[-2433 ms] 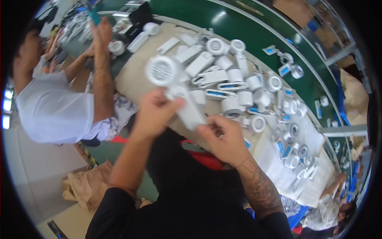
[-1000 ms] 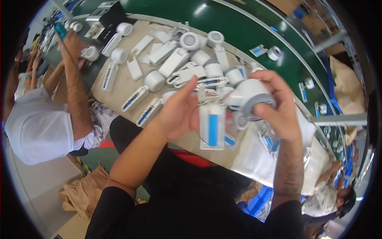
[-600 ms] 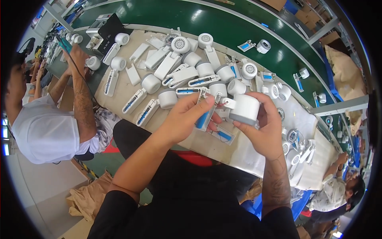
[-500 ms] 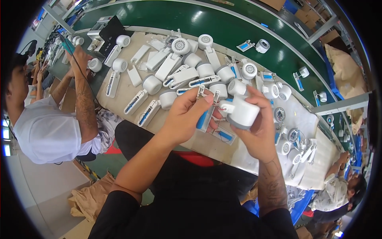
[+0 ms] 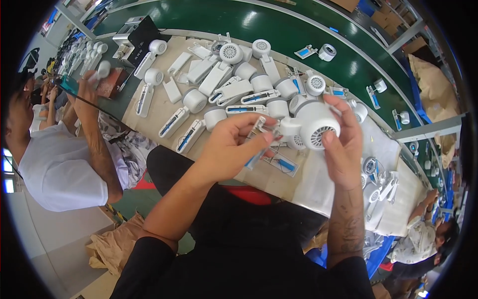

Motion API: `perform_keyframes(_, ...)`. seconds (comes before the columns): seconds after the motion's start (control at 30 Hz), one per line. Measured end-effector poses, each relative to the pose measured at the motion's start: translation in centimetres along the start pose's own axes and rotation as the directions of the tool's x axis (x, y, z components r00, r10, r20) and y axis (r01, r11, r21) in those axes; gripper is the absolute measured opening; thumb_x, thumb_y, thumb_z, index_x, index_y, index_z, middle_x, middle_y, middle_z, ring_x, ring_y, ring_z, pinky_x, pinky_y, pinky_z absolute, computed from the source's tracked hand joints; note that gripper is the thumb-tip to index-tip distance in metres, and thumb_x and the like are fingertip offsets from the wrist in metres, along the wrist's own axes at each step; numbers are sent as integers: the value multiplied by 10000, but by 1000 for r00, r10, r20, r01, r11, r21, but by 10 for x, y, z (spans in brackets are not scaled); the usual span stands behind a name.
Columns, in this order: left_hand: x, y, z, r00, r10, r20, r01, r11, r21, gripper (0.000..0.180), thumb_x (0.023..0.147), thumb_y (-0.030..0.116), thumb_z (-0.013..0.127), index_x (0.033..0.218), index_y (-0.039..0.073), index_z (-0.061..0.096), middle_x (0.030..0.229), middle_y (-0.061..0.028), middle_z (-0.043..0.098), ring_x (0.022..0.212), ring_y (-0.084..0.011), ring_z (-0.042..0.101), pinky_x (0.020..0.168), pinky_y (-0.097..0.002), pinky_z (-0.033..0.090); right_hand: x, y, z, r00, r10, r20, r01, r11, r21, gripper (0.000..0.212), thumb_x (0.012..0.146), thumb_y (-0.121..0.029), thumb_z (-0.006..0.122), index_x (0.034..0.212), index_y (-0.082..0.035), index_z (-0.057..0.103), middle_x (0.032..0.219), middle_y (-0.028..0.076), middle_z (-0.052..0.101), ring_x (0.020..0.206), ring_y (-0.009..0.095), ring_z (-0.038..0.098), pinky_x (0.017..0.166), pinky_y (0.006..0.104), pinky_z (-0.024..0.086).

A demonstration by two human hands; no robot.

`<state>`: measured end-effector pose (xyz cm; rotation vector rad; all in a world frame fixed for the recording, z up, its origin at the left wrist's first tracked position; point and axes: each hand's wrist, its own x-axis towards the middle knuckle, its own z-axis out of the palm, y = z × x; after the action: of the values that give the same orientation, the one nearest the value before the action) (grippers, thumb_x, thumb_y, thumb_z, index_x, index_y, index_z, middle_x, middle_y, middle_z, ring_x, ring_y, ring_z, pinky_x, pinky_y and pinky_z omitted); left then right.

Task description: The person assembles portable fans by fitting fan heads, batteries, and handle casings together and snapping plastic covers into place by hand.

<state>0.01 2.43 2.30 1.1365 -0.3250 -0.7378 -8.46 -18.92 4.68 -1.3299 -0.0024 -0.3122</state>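
My right hand (image 5: 346, 144) grips a round white fan head (image 5: 306, 117), its thumb on the slotted grille and its fingers around the far side. In my left hand (image 5: 226, 149), pinched between thumb and fingers, is a white handle frame (image 5: 261, 124) with a blue battery, partly hidden by the fingers. The fan head's short neck points toward this frame, and the two are close together. Whether they touch cannot be made out. Just beyond both hands lie several white handheld fans (image 5: 231, 92) with open handles showing blue strips.
The pile covers much of the beige worktop (image 5: 142, 122). A green conveyor belt (image 5: 219, 20) behind carries a few fan parts (image 5: 327, 52). At the left a co-worker in a white shirt (image 5: 69, 174) holds a teal tool; another person (image 5: 418, 241) sits at the far right.
My right hand has turned the fan head so its grille faces me, and moved slightly right. The left hand still holds the frame, now tilted. The co-worker's hands on the left have shifted.
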Motion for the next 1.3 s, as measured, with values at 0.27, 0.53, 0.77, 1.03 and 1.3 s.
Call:
perform_keyframes(0.27,-8,8,-4,988,-28,155,40,996,-78,353,906,37,693,1233,-73,617,1048,-161,726,931,-215,723,868,-378,608,31,-29,15,973,-45,228,75,990,-122,617,835,-90,806,1358,31,504,1213,123,644,1135,187,606,997,325,471)
perform_keyframes(0.53,-7,2,5,995,-100,20,102,984,-144,306,883,-1,652,1179,-79,636,970,-146,729,834,-196,725,818,-334,600,31,-32,6,963,-30,269,74,985,-157,591,842,-113,802,1339,34,519,1186,122,654,1098,180,625,973,316,491)
perform_keyframes(0.77,-9,0,15,989,-136,58,139,990,-39,319,874,-8,677,1181,-83,632,1015,-158,733,863,-190,726,804,-317,593,43,-45,1,906,258,335,-139,930,-339,487,845,-132,804,1257,30,599,1103,91,681,1021,142,650,925,291,519)
perform_keyframes(1.03,-12,9,8,975,-181,130,179,984,25,324,889,27,720,1184,-76,634,1032,-119,729,904,-141,704,826,-273,574,67,-38,13,835,313,453,-100,895,-435,437,839,-199,822,1151,55,650,1006,89,704,924,116,643,823,251,506)
perform_keyframes(1.3,-19,-7,-35,987,-112,115,115,993,-25,337,979,174,648,1230,-51,624,1055,-131,726,970,-183,702,885,-323,554,80,-19,29,871,337,357,-58,792,-607,403,925,-213,735,1238,15,624,1060,66,690,983,114,633,861,255,502)
